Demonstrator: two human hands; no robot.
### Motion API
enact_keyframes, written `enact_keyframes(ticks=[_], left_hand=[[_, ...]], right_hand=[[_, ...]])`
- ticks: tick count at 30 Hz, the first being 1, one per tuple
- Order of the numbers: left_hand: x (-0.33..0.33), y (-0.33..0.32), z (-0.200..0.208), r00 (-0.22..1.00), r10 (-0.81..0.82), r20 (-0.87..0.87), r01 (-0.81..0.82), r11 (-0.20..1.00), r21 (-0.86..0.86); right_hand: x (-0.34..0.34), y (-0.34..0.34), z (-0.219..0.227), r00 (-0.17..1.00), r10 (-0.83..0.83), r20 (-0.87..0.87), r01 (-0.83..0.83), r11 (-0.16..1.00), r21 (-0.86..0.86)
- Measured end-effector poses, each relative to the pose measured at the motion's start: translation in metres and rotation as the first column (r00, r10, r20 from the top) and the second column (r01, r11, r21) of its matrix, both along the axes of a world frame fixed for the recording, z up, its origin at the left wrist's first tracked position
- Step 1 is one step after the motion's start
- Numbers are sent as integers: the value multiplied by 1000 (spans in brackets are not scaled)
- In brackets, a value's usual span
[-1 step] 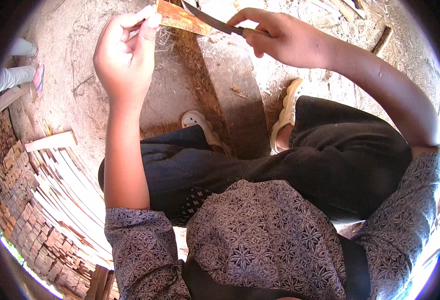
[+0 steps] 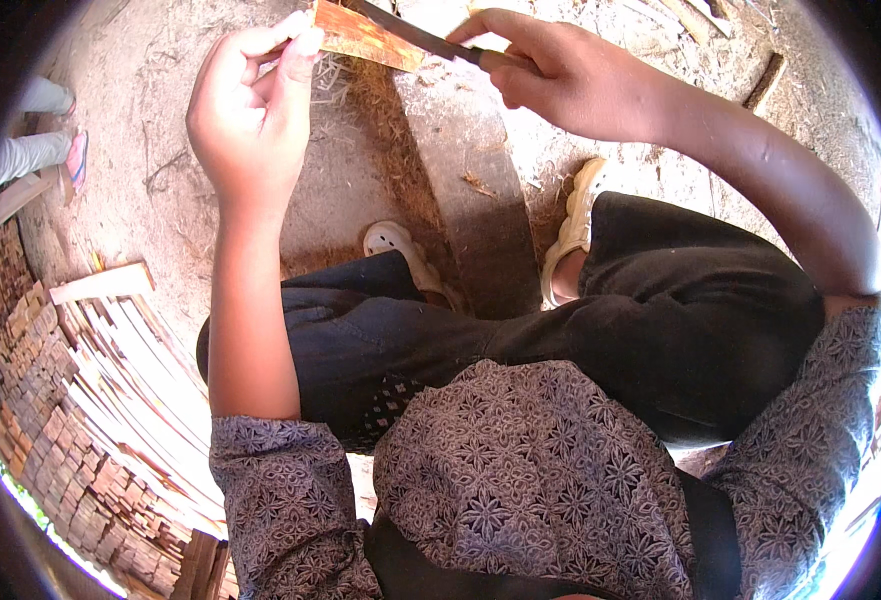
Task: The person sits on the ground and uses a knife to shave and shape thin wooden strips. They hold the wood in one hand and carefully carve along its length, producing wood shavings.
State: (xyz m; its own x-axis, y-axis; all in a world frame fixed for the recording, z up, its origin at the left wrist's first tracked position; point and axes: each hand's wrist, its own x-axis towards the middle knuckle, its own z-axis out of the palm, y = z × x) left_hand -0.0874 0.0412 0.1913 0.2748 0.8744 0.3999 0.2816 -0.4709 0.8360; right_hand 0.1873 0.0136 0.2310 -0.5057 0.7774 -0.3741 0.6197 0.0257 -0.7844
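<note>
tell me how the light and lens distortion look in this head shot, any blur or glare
Head view: hard daylight falls on the left hand and right hand, sharp, with no motion blur; the knife and wood strip sit near the top rim, partly cropped. Fisheye bending curves the stacked wood slats at left. Blown-out glare shows along the lower edges, inside a black vignette.

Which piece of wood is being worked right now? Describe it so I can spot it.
Start at the dark wooden block standing on the dirt between the person's feet. Above its top, the left hand pinches a thin reddish-brown strip, with the knife in the right hand laid on it. Unlike the pale stacked slats, it is held up.
</note>
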Motion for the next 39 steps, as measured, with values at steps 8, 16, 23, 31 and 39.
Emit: enact_keyframes(ticks=[8,16,23,31,39], left_hand=[[11,1,-2,998,67,-3,-67,997,43],[3,-8,4,989,102,-108,-105,994,-19],[18,-9,20,994,91,-66,-83,991,107],[19,-4,27,993,82,-81,-74,992,101],[19,-9,27,993,61,-101,-47,990,134]], right_hand=[[-3,-15,-68,927,74,368,-130,983,128],[8,9,-35,973,34,229,-34,999,-3],[27,-3,-45,1000,-26,5,26,999,-28],[3,-21,-6,991,-119,55,109,982,153],[14,-38,-100,949,102,297,-224,881,416]])
